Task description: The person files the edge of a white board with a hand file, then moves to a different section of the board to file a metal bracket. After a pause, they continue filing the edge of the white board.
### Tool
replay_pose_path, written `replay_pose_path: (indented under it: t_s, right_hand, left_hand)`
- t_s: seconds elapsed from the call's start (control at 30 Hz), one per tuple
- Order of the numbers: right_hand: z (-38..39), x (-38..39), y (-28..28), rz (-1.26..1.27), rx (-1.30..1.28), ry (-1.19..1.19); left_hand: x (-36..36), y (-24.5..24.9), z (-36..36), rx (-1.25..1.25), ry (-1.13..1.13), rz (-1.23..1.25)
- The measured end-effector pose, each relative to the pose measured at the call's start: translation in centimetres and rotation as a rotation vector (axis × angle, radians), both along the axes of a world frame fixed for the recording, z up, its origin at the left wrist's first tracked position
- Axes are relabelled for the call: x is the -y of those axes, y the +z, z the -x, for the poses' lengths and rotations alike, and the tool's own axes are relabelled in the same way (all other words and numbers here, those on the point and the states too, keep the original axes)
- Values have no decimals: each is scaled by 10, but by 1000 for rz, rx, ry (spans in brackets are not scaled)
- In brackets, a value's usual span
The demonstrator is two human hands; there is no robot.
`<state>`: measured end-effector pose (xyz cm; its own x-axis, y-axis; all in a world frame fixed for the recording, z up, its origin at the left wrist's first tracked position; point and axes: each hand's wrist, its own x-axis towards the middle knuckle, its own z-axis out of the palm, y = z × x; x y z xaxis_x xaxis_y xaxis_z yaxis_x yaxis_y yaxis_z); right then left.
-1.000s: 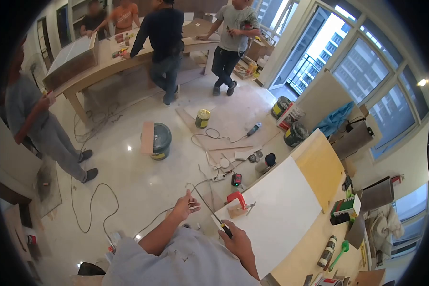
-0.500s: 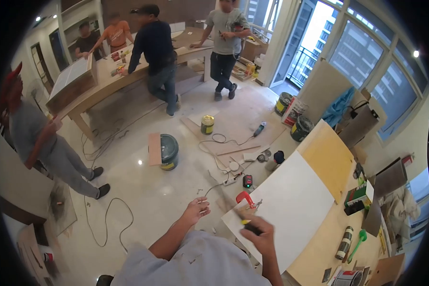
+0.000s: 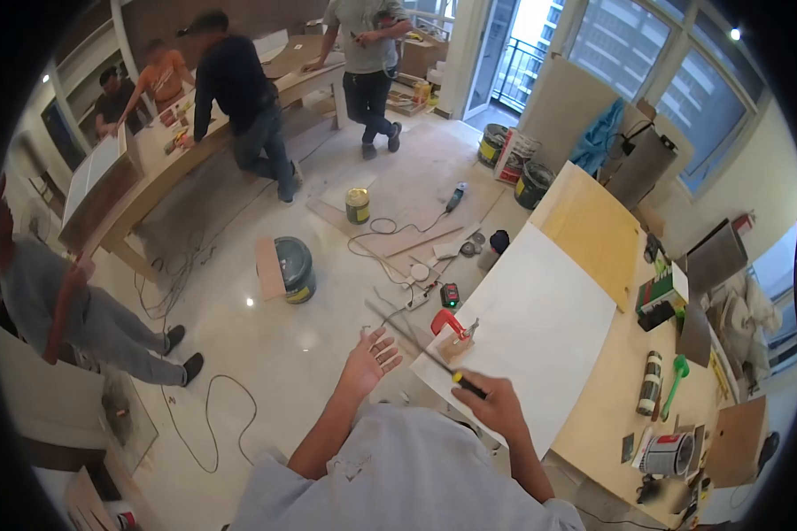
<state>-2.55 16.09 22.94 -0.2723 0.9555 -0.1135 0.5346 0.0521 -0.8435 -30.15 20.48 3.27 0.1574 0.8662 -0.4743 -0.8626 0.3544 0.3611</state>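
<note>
My right hand (image 3: pixel 491 403) is closed around the black and yellow handle of what looks like a long metal file (image 3: pixel 429 351). Its slim blade points forward and left, past the near corner of a white board (image 3: pixel 540 336). To the left, my left hand (image 3: pixel 370 363) is raised with its palm up and fingers apart, holding nothing. The file's blade passes just beyond those fingertips. A red clamp (image 3: pixel 445 322) sits at the board's edge, with a small brown wood piece (image 3: pixel 454 347) beside it.
A lidded bucket (image 3: pixel 297 270), a yellow can (image 3: pixel 357 205), a corded grinder (image 3: pixel 456 196) and cables lie on the floor. Rolled tape (image 3: pixel 650 382) and a green tool (image 3: pixel 676 385) rest on the right-hand table. Several people stand around a long bench (image 3: pixel 190 164).
The view has shifted, so the room appears further left and higher. My left hand's fingers have spread open. The file, blurred before, now shows clearly in my right hand.
</note>
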Motion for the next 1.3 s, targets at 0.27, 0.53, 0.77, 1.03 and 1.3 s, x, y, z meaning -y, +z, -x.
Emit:
replay_pose_path:
  t_s: [0.27, 0.53, 0.77, 1.03, 1.3]
  right_hand:
    - [17, 32, -26, 267, 273, 60]
    - [0, 57, -60, 56, 228, 52]
    - [13, 73, -33, 189, 334, 15]
    - [20, 64, -22, 268, 563, 228]
    - [34, 20, -14, 151, 668, 320]
  left_hand:
    - [18, 13, 1, -71, -3, -79]
    - [6, -7, -30, -211, 53, 46]
    - [26, -26, -35, -410, -48, 167]
    - [63, -75, -52, -339, -95, 290]
    - [39, -66, -71, -187, 106, 247]
